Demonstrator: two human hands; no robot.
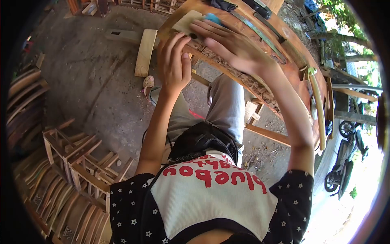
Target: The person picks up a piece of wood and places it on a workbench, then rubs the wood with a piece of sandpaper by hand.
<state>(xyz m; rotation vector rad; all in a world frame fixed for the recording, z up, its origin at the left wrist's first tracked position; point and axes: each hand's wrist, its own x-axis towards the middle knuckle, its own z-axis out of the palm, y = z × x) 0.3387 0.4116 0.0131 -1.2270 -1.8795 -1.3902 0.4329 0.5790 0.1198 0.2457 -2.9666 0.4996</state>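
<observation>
A pale wooden piece (189, 21) lies at the near left end of the worn wooden table (260, 30). My left hand (174, 61) is at its left end, fingers bent over the wood and thumb low on the side. Over the tabletop, my right hand (233, 46) reaches across from the right, somewhat smeared by motion. Its fingers press down beside the pale piece, with a small blue thing (212, 18) showing at the fingertips. The palm hides most of what lies under it, and I cannot make out what the blue thing is.
Long narrow strips (260, 36) and a dark round object (258, 7) lie farther along the table. A board (145, 53) stands by my foot. Wooden frames (81, 158) and stacked curved slats (61, 203) fill the lower left. A motorbike (345, 158) is parked at right.
</observation>
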